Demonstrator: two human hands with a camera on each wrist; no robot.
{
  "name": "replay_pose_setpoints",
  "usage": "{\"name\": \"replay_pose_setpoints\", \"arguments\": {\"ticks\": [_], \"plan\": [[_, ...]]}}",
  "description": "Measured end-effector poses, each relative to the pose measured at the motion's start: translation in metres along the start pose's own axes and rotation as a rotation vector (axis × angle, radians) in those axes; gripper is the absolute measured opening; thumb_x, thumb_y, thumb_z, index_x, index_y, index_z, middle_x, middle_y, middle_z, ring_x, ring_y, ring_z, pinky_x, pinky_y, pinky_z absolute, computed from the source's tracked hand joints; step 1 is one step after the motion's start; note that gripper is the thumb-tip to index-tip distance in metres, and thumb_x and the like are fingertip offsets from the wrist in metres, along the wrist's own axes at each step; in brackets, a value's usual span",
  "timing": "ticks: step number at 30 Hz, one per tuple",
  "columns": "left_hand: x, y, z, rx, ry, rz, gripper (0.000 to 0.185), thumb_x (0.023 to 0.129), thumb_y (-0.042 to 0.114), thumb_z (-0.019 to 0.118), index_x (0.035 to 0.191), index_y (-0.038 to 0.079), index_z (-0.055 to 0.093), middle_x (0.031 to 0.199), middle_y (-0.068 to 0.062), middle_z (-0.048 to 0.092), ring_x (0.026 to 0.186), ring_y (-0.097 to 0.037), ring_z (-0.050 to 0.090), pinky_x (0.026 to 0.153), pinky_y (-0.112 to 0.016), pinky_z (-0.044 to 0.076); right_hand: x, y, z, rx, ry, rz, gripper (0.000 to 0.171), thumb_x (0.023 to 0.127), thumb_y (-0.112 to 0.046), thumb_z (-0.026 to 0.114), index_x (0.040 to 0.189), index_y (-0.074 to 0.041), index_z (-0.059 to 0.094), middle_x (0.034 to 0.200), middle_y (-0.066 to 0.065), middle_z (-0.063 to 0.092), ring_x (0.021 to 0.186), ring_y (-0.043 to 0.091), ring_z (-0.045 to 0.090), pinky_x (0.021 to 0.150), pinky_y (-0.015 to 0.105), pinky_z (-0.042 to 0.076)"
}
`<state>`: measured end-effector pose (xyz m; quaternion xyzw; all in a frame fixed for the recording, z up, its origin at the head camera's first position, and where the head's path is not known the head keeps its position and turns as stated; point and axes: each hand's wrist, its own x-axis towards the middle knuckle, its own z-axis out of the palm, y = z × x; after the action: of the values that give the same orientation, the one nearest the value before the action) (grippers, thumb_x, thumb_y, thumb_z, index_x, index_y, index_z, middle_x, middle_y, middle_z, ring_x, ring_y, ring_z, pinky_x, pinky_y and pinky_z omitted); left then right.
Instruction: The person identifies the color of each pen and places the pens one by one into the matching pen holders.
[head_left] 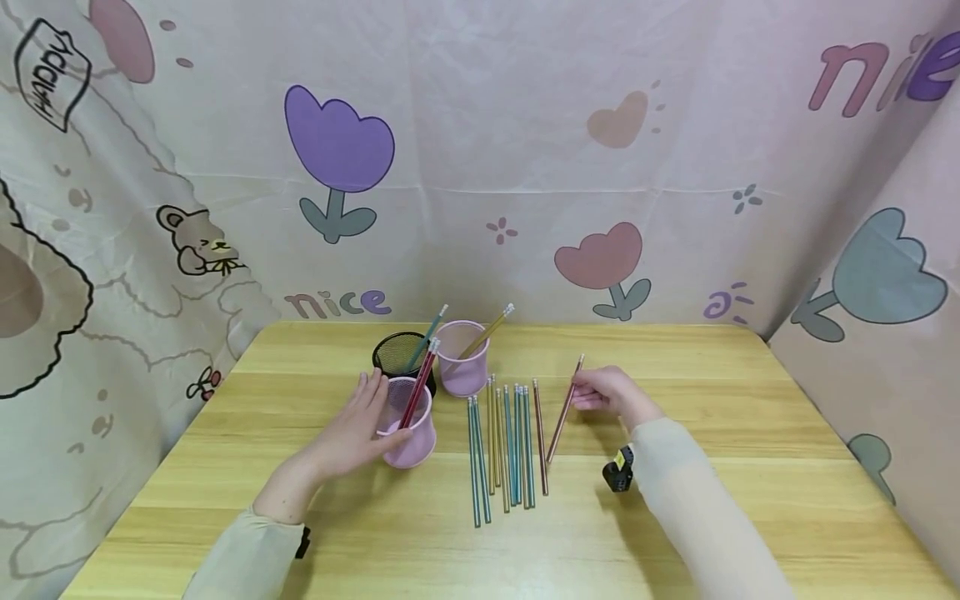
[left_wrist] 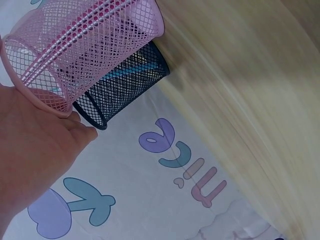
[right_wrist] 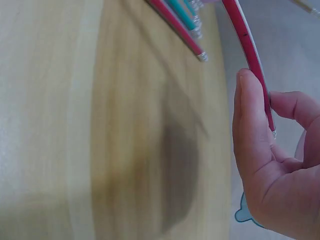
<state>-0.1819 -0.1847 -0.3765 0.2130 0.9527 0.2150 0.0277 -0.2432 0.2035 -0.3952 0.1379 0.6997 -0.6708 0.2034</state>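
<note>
My left hand (head_left: 348, 429) holds the front pink mesh pencil cup (head_left: 414, 450) near its rim, thumb across the near side and fingers along the left. Red pencils (head_left: 417, 392) lean inside that cup. In the left wrist view the palm (left_wrist: 37, 145) lies against the pink rim. Between thumb and fingers, my right hand (head_left: 613, 395) pinches a red pencil (head_left: 561, 427) near its eraser end. It slants, its lower end close to the right side of a row of pencils. The right wrist view shows the pinched red pencil (right_wrist: 250, 47) above its shadow.
Behind the front cup stand a black mesh cup (head_left: 385, 360) with a blue pencil (head_left: 427, 340) and another pink cup (head_left: 465, 385) with gold pencils (head_left: 483, 333). Several blue, gold and red pencils (head_left: 517, 450) lie side by side on the wooden table (head_left: 720, 392). A printed curtain encloses the back.
</note>
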Motion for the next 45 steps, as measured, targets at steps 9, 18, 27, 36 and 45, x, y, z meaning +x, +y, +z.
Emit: {"name": "replay_pose_setpoints", "arguments": {"ticks": [9, 18, 27, 36, 45], "plan": [[-0.001, -0.001, 0.001, 0.009, 0.004, 0.0, 0.093, 0.089, 0.051, 0.054, 0.143, -0.014, 0.014, 0.153, -0.031, 0.003, 0.14, -0.05, 0.003, 0.114, -0.059, 0.013, -0.002, -0.009, -0.001, 0.044, -0.059, -0.062, 0.014, 0.09, -0.005, 0.051, 0.088, 0.004, 0.061, 0.064, 0.003, 0.063, 0.058, 0.009, 0.066, 0.065, 0.019, 0.057], [0.0, -0.003, 0.003, 0.009, 0.013, 0.002, 0.093, 0.089, 0.05, 0.055, 0.143, -0.014, 0.015, 0.153, -0.031, 0.004, 0.139, -0.05, 0.003, 0.113, -0.06, 0.013, -0.009, -0.025, 0.016, 0.107, -0.025, -0.167, 0.013, 0.089, -0.002, 0.048, 0.088, 0.004, 0.059, 0.064, 0.003, 0.065, 0.059, 0.01, 0.066, 0.066, 0.02, 0.057], [-0.001, -0.002, 0.003, 0.008, 0.013, -0.005, 0.093, 0.089, 0.05, 0.054, 0.143, -0.014, 0.015, 0.153, -0.03, 0.004, 0.14, -0.05, 0.002, 0.114, -0.059, 0.013, -0.024, -0.05, 0.049, 0.185, -0.009, -0.239, 0.011, 0.091, -0.002, 0.045, 0.086, 0.0, 0.055, 0.065, 0.003, 0.063, 0.059, 0.01, 0.065, 0.064, 0.02, 0.057], [-0.001, 0.001, 0.001, 0.006, 0.001, -0.015, 0.093, 0.089, 0.051, 0.054, 0.144, -0.013, 0.014, 0.153, -0.03, 0.003, 0.14, -0.049, 0.002, 0.114, -0.059, 0.012, -0.029, -0.066, 0.088, 0.292, 0.101, -0.372, 0.01, 0.089, 0.001, 0.049, 0.083, 0.003, 0.056, 0.06, 0.002, 0.062, 0.055, 0.011, 0.064, 0.059, 0.021, 0.057], [-0.003, 0.002, -0.001, 0.011, 0.003, -0.008, 0.093, 0.089, 0.051, 0.053, 0.143, -0.013, 0.015, 0.153, -0.031, 0.004, 0.14, -0.05, 0.002, 0.113, -0.059, 0.013, -0.032, -0.073, 0.132, 0.323, 0.184, -0.458, 0.006, 0.087, 0.004, 0.053, 0.085, 0.008, 0.058, 0.06, 0.003, 0.061, 0.051, 0.009, 0.062, 0.054, 0.021, 0.056]]}}
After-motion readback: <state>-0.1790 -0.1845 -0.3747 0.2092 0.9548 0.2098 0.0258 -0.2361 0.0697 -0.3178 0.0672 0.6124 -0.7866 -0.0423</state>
